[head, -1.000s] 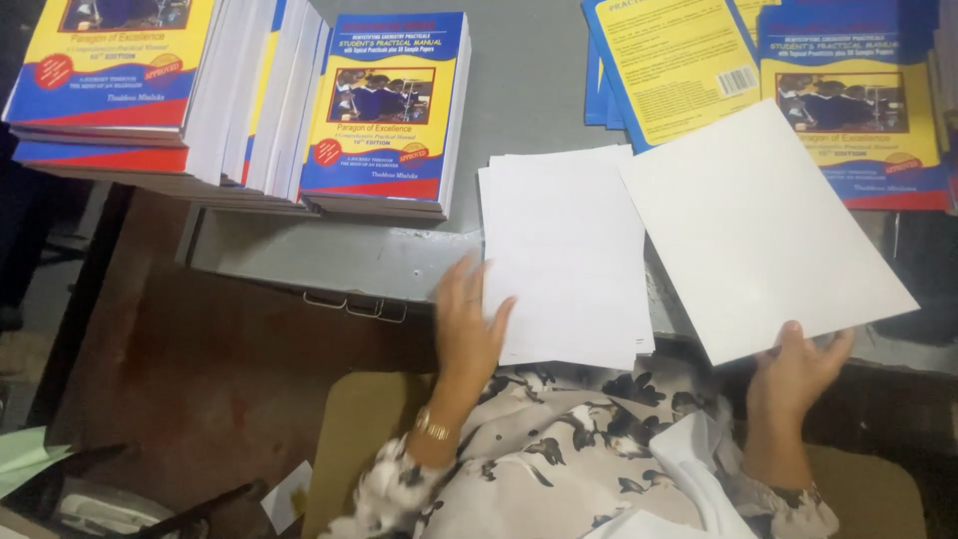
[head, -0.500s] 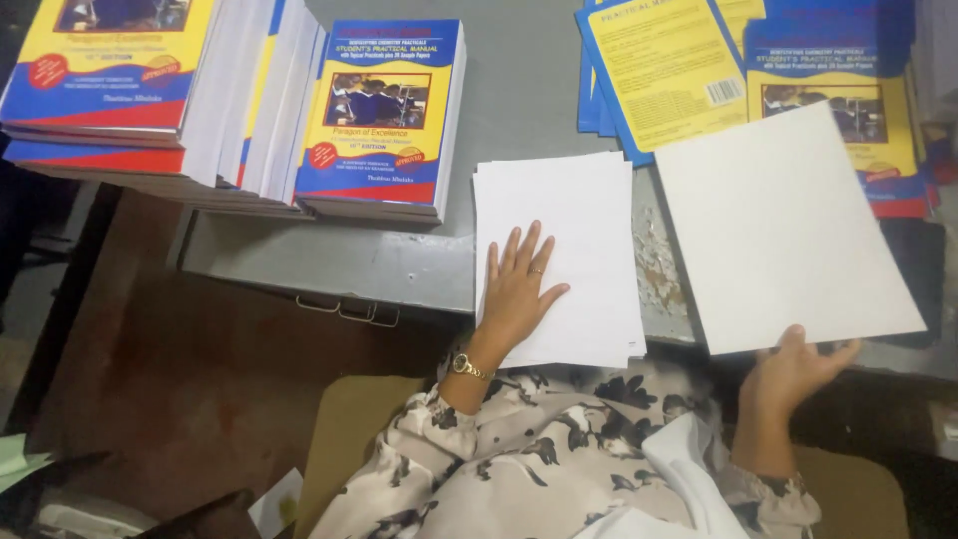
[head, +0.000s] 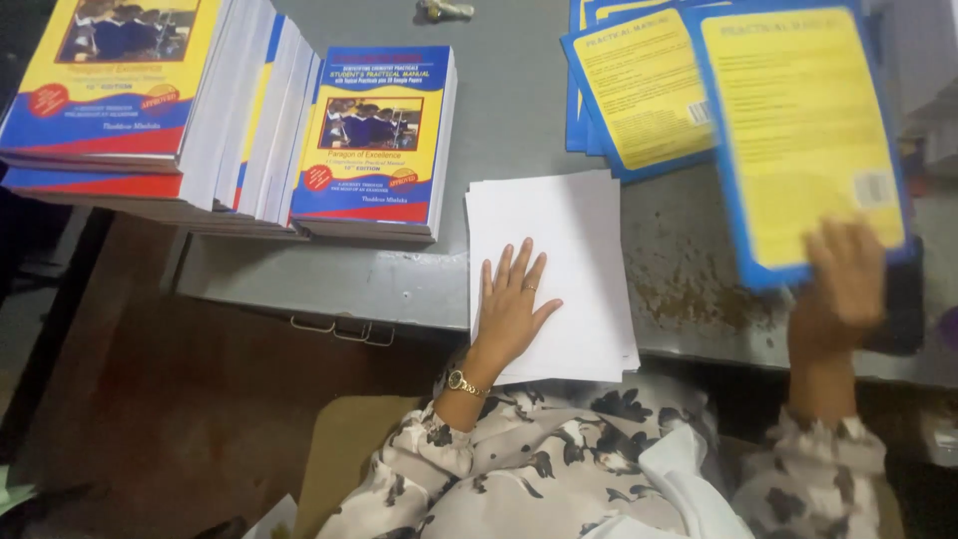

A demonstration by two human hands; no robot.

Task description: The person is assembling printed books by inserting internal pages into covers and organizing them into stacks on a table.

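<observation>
My left hand [head: 514, 304] lies flat, fingers spread, on a stack of white paper sheets [head: 574, 250] near the front edge of a grey metal table [head: 499, 110]. My right hand [head: 843, 289] grips the lower edge of a blue-bordered cover with a yellow panel [head: 798, 140], held tilted above the table at the right. The cover is blurred by motion. A gold watch [head: 465, 382] is on my left wrist.
More blue and yellow covers [head: 629, 90] lie fanned at the back right. Stacks of bound books with yellow, blue and red covers [head: 374, 140] [head: 110, 90] stand at the left. A small object [head: 444, 10] lies at the far edge. Rust stains [head: 689, 279] mark the table.
The white sheet in my right hand has turned over into a blue and yellow cover, raised toward the back right. My left hand stays flat on the paper stack.
</observation>
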